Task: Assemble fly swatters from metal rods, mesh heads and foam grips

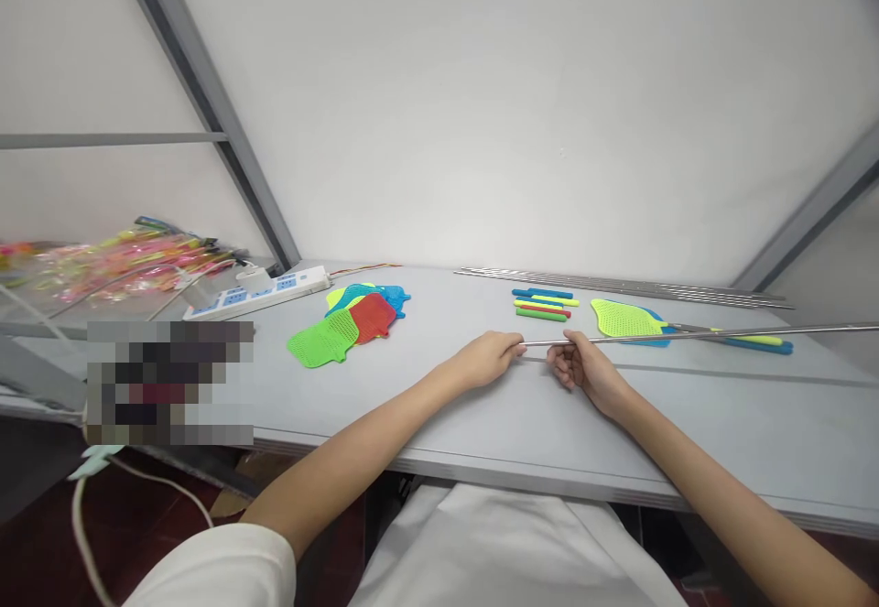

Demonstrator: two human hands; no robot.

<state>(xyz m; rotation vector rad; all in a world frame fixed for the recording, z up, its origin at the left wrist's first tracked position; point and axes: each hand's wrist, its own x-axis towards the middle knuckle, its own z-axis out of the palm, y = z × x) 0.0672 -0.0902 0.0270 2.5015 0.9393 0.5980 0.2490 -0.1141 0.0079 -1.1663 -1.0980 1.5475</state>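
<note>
A long thin metal rod (755,332) runs level over the table and out past the right edge of view. Its left end sits in the closed fingers of my left hand (486,360). A short way along, my right hand (585,371) pinches the same rod between thumb and fingers. Behind my hands lie several coloured handle tubes (546,301) in a stack. Fly swatter heads, a green one (322,340), a red one (373,317) and a blue one (395,296) among them, overlap to the left. A yellow-green fly swatter (624,319) rests on a blue one at the right, partly behind the rod.
More metal rods (618,285) lie along the back wall. A white power strip (261,292) with plugs and cables stands at the left. Beyond it, plastic-wrapped colourful items (130,259) are heaped. Grey frame posts (199,103) rise at both sides. A blurred patch hides something at left.
</note>
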